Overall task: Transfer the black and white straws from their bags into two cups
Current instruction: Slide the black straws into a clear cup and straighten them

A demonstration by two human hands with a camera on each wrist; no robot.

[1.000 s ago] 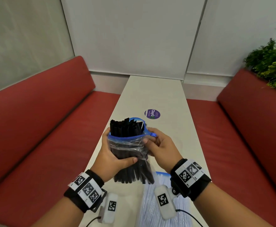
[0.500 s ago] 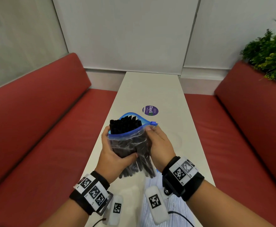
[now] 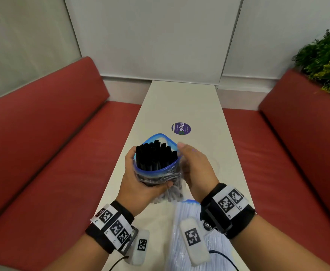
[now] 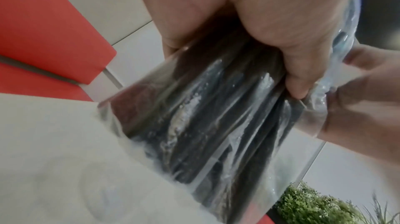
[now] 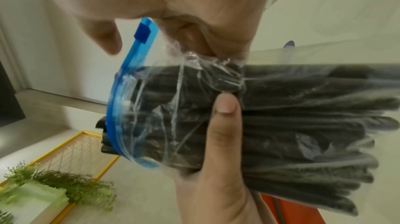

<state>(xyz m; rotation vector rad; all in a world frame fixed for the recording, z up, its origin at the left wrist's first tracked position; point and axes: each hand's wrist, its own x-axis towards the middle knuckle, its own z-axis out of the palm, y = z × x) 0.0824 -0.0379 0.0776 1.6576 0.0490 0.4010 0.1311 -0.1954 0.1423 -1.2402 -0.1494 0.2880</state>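
Note:
A clear zip bag (image 3: 160, 178) with a blue rim holds a bundle of black straws (image 3: 156, 156) above the white table (image 3: 179, 102). Its mouth gapes open and the straw tips stick out. My left hand (image 3: 140, 184) grips the bag round its middle, and its thumb (image 5: 225, 116) lies across the plastic. My right hand (image 3: 195, 169) is at the bag's right side, fingers curled into the bunched plastic (image 5: 207, 60) below the rim. A bag of white straws (image 3: 187, 216) lies flat on the table under my wrists. A faint clear cup outline (image 3: 215, 165) shows to the right.
A purple round sticker (image 3: 181, 128) is on the table beyond the bag. Red benches (image 3: 52, 153) run along both sides. A green plant (image 3: 324, 59) stands behind the right bench. A white wall closes off the table's far end.
The bag's mouth has spread wider and tipped toward me. My right hand has slid from the zip rim down the bag's right side. More of the straw tips stands clear.

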